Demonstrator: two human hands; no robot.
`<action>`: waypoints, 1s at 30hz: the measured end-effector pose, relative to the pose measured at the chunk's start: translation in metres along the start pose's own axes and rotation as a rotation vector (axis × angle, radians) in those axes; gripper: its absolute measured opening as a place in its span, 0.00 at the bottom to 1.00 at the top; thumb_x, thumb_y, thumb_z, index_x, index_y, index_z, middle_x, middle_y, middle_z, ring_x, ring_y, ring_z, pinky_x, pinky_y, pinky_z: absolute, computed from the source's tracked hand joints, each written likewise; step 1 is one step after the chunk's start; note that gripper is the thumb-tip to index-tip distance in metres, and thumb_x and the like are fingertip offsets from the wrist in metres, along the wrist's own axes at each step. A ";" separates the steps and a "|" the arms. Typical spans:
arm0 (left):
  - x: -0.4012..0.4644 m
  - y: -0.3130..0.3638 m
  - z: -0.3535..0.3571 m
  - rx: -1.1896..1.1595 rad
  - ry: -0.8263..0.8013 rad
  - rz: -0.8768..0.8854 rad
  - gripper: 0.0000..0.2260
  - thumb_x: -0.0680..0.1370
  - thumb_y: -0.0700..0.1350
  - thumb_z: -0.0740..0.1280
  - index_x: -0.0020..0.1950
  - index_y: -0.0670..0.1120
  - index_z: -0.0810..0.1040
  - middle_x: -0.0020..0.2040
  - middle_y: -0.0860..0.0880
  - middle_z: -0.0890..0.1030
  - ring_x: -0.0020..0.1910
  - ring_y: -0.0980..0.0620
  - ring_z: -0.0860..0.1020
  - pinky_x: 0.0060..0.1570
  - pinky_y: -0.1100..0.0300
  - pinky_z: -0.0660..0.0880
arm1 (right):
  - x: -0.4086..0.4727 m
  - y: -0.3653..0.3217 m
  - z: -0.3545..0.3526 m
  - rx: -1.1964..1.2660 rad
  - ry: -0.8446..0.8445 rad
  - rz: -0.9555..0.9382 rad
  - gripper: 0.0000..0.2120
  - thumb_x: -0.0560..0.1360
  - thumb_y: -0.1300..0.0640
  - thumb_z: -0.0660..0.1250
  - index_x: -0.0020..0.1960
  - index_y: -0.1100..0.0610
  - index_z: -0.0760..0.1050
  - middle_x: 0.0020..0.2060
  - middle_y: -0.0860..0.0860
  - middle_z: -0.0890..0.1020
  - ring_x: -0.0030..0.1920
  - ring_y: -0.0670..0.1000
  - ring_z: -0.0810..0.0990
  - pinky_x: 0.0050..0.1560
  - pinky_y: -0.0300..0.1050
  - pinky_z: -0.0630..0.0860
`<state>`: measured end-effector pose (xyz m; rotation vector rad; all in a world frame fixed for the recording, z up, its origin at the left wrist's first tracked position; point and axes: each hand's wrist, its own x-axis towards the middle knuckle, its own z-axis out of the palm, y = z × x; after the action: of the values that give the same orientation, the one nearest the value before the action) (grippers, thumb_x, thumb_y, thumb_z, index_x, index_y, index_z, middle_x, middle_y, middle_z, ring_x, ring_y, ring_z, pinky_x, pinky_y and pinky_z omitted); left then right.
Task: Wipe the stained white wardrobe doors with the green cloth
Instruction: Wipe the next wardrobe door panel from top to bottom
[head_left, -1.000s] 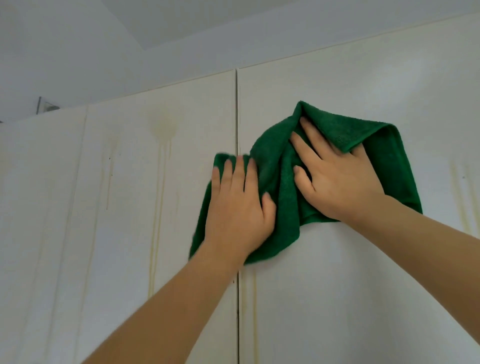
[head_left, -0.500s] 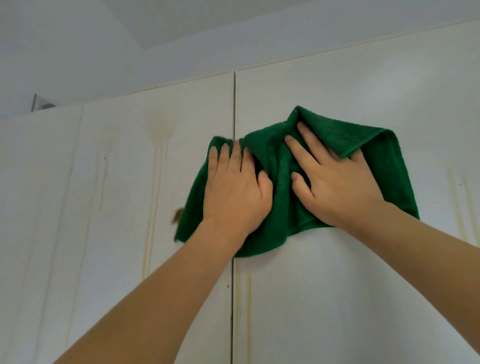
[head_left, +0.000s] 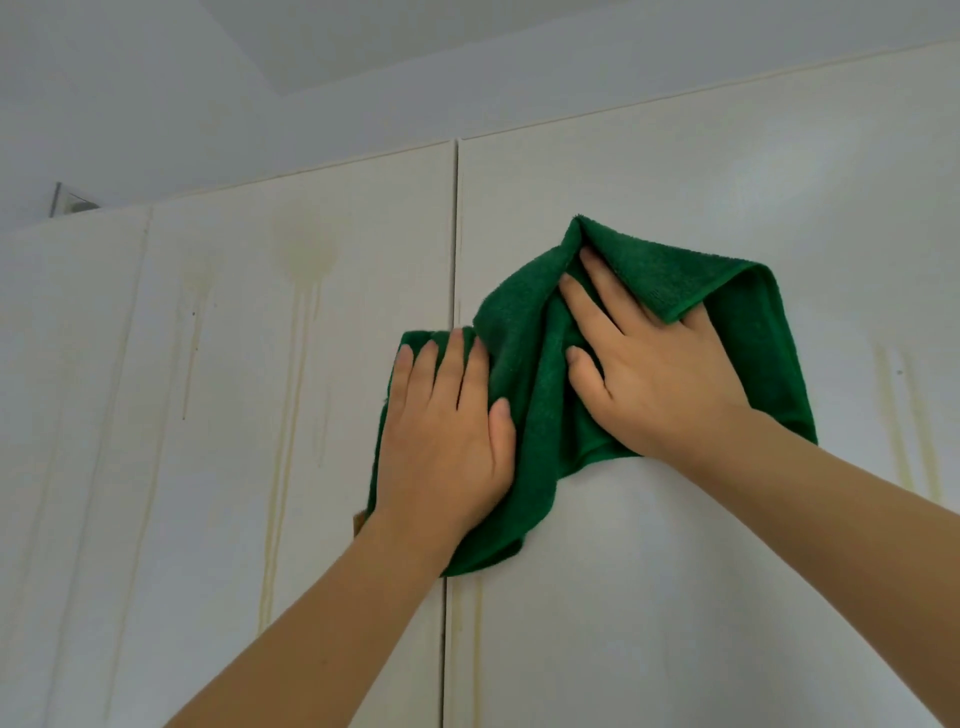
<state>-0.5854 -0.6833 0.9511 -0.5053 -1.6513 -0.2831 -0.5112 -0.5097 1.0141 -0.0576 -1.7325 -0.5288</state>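
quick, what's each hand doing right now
Left hand: open, flat on the green cloth.
Right hand: open, fingers spread, pressing the cloth.

Above the wardrobe you have a plain white wall (head_left: 156, 104) meeting the ceiling (head_left: 415, 31). A small grey object (head_left: 72, 200), too unclear to identify, pokes up at the wardrobe's top left edge.

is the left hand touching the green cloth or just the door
Touching. The head view shows the left hand pressed flat on the green cloth, fingers spread over its left part.
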 end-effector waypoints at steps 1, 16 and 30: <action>0.010 -0.002 -0.001 0.014 0.013 0.004 0.26 0.81 0.51 0.50 0.74 0.38 0.70 0.73 0.38 0.73 0.71 0.37 0.70 0.77 0.40 0.57 | -0.002 -0.001 -0.001 0.002 -0.006 0.009 0.31 0.80 0.43 0.46 0.80 0.54 0.57 0.80 0.53 0.56 0.76 0.56 0.61 0.71 0.61 0.59; 0.032 -0.004 0.001 -0.122 0.109 -0.142 0.17 0.79 0.44 0.59 0.67 0.47 0.77 0.68 0.43 0.72 0.67 0.40 0.64 0.73 0.41 0.58 | -0.047 -0.028 0.003 0.059 -0.049 0.051 0.30 0.80 0.43 0.49 0.80 0.54 0.58 0.80 0.53 0.55 0.74 0.58 0.65 0.70 0.62 0.62; 0.030 0.002 0.010 -0.454 0.181 0.058 0.16 0.81 0.41 0.65 0.69 0.47 0.76 0.65 0.53 0.77 0.66 0.48 0.72 0.70 0.51 0.65 | -0.048 -0.027 -0.001 0.097 -0.012 0.055 0.29 0.80 0.46 0.50 0.80 0.52 0.56 0.79 0.51 0.56 0.76 0.56 0.61 0.71 0.59 0.60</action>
<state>-0.5954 -0.6721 0.9786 -0.8412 -1.3928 -0.6491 -0.5070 -0.5221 0.9604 -0.0395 -1.7609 -0.4049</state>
